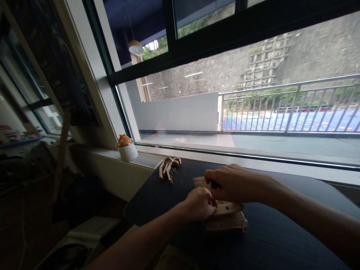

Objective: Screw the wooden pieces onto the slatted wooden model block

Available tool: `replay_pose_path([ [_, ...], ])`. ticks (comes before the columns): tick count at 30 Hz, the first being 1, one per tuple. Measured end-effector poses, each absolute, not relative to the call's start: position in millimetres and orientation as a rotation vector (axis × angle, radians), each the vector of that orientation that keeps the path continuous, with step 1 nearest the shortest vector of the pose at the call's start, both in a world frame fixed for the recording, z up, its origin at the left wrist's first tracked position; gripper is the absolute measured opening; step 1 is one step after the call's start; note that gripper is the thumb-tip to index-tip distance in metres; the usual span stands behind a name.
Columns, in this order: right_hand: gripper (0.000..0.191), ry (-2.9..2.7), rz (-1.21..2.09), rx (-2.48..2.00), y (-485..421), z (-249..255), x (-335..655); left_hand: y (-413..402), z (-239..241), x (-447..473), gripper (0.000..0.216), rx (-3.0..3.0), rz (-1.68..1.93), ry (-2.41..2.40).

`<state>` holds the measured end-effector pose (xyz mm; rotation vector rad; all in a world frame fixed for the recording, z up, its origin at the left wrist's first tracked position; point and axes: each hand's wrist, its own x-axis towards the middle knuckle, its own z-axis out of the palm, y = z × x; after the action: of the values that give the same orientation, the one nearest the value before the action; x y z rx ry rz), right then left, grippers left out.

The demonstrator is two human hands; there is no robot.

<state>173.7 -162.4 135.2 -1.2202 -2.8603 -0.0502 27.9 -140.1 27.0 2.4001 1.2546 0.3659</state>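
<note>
On the dark table, a pale wooden piece [232, 207] with dark holes and a rounded end lies on top of a rough wooden block [225, 224]. Its far end is hidden under my hands. My left hand [200, 204] is closed at the left side of this piece, its fingertips pinched; what they hold is hidden. Just above and to the right, my right hand [234, 183] curls around a dark handle [215, 185], whose working end I cannot see. More of the wood [200, 182] shows behind my hands.
Curved wooden parts [169, 164] and several small screws [172, 173] lie at the table's far left. A white jar with an orange top [126, 147] stands on the sill beside a radiator [120, 172]. The window [194, 67] runs behind the table [281, 232].
</note>
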Motion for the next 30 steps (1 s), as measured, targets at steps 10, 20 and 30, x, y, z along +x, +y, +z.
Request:
replay_pose_path([
  [10, 0.013, -2.850, 0.122, -1.190, -161, 134, 178, -141, 36, 20, 0.027, 2.406, 0.255, 1.247],
  [20, 0.019, -2.861, -0.009, -1.268, -164, 138, 174, -146, 27, 18, 0.026, 2.435, 0.205, 1.323],
  [30, 0.016, -2.823, 0.104, -1.200, -161, 131, 173, -145, 26, 17, 0.025, 2.407, 0.260, 1.287],
])
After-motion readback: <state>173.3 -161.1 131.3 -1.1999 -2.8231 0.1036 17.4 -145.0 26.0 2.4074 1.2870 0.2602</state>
